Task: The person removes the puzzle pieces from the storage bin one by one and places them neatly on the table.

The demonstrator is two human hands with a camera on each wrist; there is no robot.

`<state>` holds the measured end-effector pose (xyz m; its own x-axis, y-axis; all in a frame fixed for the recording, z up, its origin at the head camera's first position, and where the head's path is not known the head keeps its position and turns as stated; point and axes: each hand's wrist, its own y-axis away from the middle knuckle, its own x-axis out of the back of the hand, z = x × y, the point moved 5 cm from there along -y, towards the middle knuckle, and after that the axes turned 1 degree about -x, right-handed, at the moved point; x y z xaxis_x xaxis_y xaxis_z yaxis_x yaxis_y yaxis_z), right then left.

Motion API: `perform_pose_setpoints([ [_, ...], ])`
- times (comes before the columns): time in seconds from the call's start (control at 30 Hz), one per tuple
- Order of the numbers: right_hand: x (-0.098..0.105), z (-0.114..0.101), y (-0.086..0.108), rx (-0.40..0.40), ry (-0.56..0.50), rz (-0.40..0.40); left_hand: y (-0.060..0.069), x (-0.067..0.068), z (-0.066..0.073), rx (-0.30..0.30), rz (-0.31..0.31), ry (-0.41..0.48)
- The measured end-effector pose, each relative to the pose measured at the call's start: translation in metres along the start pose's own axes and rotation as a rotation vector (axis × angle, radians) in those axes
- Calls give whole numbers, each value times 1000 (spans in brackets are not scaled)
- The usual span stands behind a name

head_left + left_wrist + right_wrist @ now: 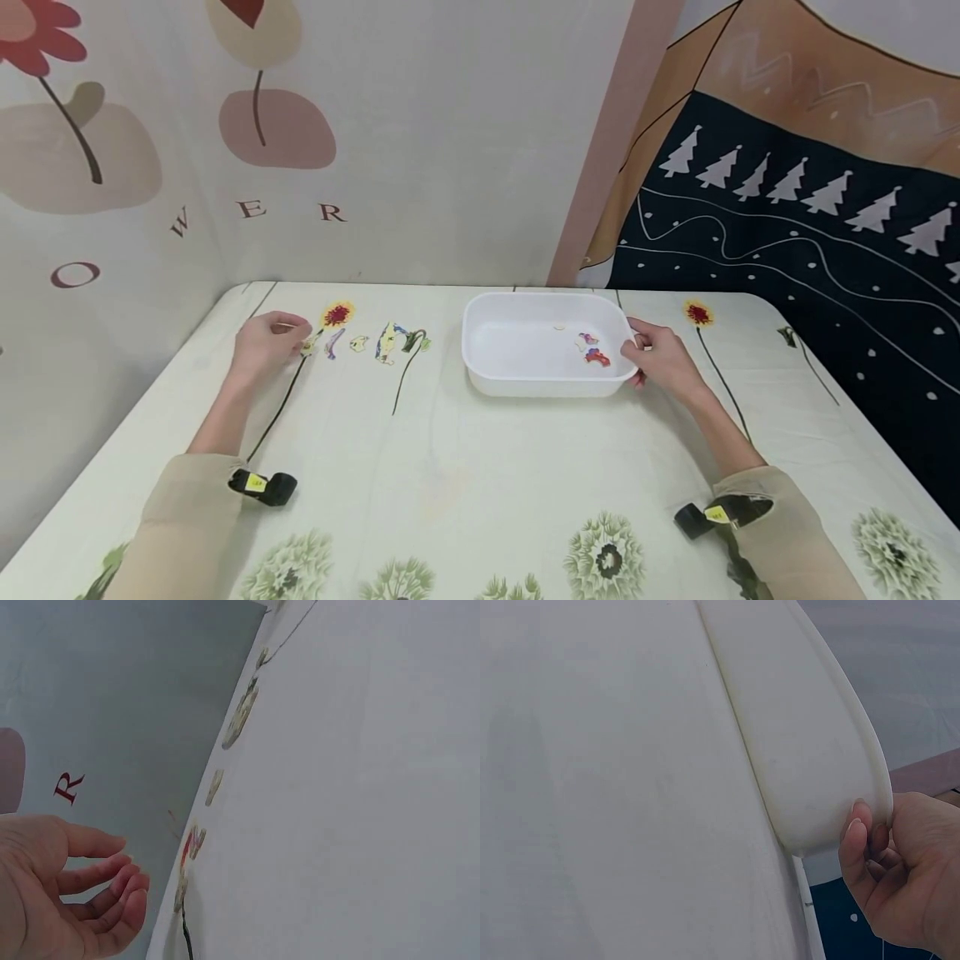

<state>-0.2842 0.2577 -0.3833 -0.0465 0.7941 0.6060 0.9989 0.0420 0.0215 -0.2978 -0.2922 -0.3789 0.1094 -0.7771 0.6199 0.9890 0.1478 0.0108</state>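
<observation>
My left hand (268,343) is over the table's left side, its fingers loosely bent and holding nothing in the left wrist view. Just by its fingertips lies a small yellowish-green cut-out piece (309,343). To its right lie a purple curved piece (333,343), a small yellow-green piece (359,343) and a larger patterned piece (386,343) with blue and yellow. At the table's back right of centre stands a white plastic tub (517,346) with several small pieces, among them a red one (597,357). My right hand (663,357) grips its right rim, thumb over the edge, fingers outside.
The tablecloth (450,492) bears printed flowers, among them a sunflower (337,314) behind the left hand and another sunflower (699,313) behind the right. A flower-patterned curtain (450,150) hangs behind the table, and a dark tree-patterned cloth (787,225) at the right.
</observation>
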Motion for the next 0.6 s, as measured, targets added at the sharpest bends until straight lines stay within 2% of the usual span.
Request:
perform_pose_setpoints([
  [0.13, 0, 0, 0, 0, 0, 0, 2, -5, 16, -28, 18, -1],
  [0.3, 0, 0, -1, 3, 0, 2, 8, -15, 38, -93, 28, 10],
  [0.6, 1, 0, -2, 21, -3, 11, 18, -43, 76, -219, -14, 96],
])
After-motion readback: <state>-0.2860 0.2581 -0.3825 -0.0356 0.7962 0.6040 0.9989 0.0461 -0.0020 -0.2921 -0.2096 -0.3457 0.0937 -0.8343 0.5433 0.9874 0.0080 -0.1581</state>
